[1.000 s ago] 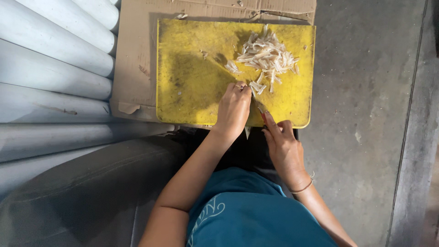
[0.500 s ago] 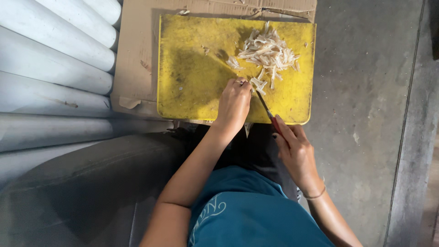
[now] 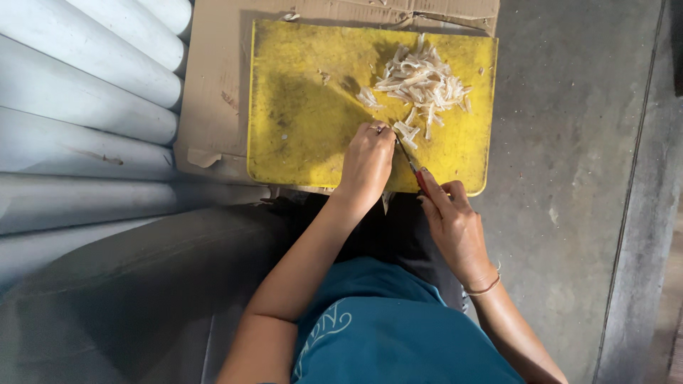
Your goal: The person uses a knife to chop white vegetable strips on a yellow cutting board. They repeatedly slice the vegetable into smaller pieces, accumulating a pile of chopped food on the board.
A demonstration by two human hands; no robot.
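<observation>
Far to the left of the left hand (image 3: 367, 162) lie long, smooth, pale grey pipes (image 3: 85, 107), rounded and stacked side by side. Between them and the hand, a flat sheet of brown cardboard (image 3: 213, 99) with torn, dented edges lies on the floor. On it rests a yellow cutting board (image 3: 306, 114), a rounded rectangle, scratched and stained dark in the middle. The left hand is curled, fingertips pressed together on the board at its near edge; what sits under them is hidden. Just right of that hand, touching its fingertips, runs the thin blade of a knife (image 3: 409, 158) with a red handle. The right hand (image 3: 449, 217) is closed around that handle, just off the board's near edge, a thin bracelet on its wrist. Beyond both hands, on the far right part of the board, sits a loose heap of pale, stringy shreds (image 3: 420, 82). To the right of the right hand spreads rough grey concrete floor (image 3: 569, 142).
</observation>
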